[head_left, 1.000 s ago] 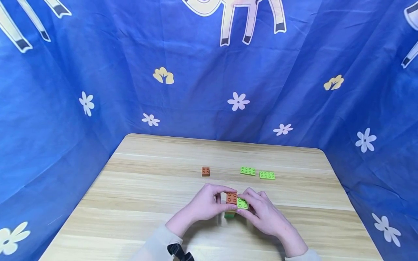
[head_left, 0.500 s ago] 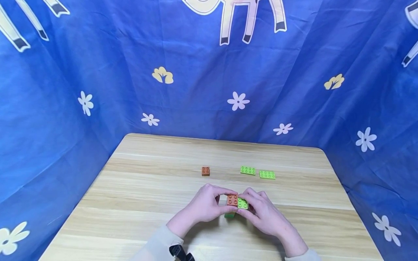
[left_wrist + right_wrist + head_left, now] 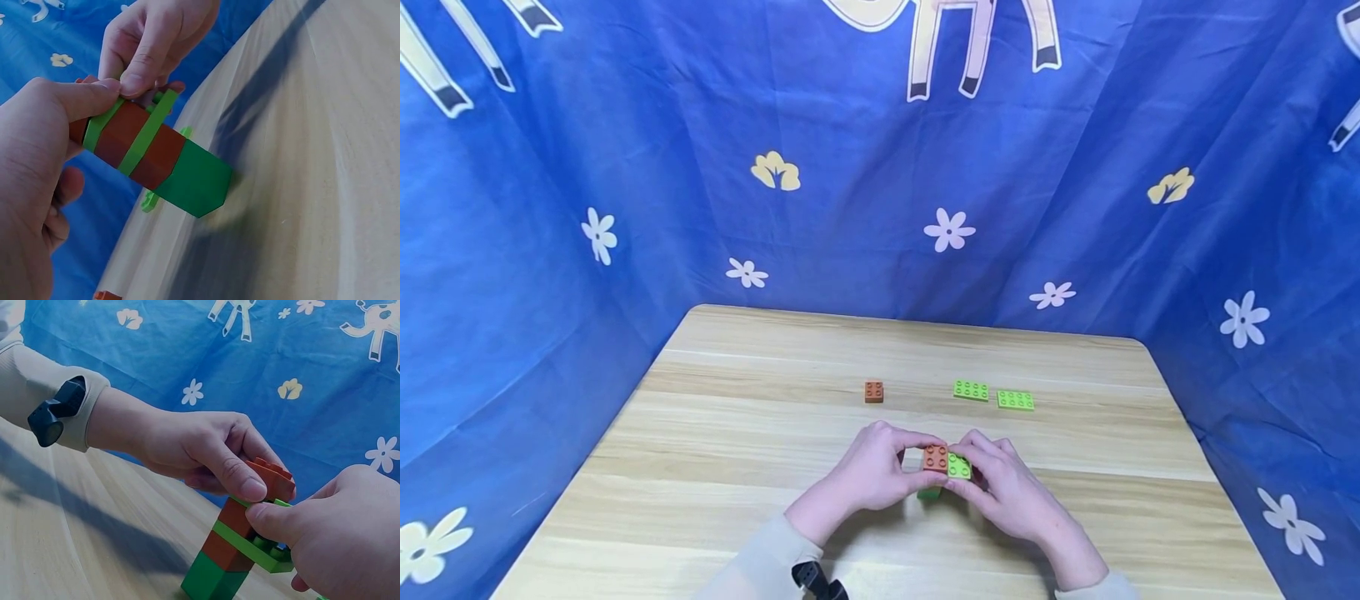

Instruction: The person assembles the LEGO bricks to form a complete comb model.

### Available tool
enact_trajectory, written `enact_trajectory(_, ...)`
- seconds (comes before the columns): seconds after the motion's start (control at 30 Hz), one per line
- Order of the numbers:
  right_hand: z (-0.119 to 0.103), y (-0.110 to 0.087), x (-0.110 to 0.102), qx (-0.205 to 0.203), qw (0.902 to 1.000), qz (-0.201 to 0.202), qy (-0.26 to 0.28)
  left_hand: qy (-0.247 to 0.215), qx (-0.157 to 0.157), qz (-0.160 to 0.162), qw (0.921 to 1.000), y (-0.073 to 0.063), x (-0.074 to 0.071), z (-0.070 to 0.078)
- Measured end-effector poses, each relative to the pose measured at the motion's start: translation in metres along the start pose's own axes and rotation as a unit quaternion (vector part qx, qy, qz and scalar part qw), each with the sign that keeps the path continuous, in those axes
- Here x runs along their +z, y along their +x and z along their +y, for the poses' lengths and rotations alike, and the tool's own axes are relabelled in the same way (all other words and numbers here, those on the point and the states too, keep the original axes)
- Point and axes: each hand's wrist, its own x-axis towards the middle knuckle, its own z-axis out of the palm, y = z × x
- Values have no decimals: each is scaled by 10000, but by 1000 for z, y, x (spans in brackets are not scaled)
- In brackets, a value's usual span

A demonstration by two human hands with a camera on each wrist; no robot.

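A tower of toy building bricks stands on the table between both hands. At its base is a dark green brick (image 3: 197, 178), with reddish-brown bricks and thin lime-green plates alternating above. My left hand (image 3: 876, 472) pinches the top brown brick (image 3: 936, 458) between thumb and fingers. On the other side, my right hand (image 3: 1009, 492) pinches the upper lime plate (image 3: 959, 467), which juts out to the right under that brick. A lower lime plate (image 3: 244, 545) also sticks out on that side, below the right thumb. The fingers partly hide the upper joints.
Farther back on the wooden table (image 3: 737, 400) lie a loose brown brick (image 3: 874, 392) and two lime plates, one on the left (image 3: 971, 391) and one on the right (image 3: 1016, 401). A blue patterned curtain (image 3: 850, 242) surrounds the table's back and sides.
The top brown brick and my left hand have shifted very slightly right. Both hands keep their grip, and the loose pieces lie as before.
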Motion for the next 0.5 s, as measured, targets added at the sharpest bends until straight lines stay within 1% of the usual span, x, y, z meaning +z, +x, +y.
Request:
enact_trajectory(0.13, 0, 0, -1, 10, 10000, -21, -35, -228, -85, -4, 9997, 0, 2, -1)
enact_trajectory(0.27, -1, 0, -2, -42, 9999, -17, -94, -576, -55, 58, 9983, 0, 5, -2)
enact_trajectory(0.5, -1, -1, -3, -20, 9997, -79, -222, -955, -65, 165, 9953, 1, 9, -2)
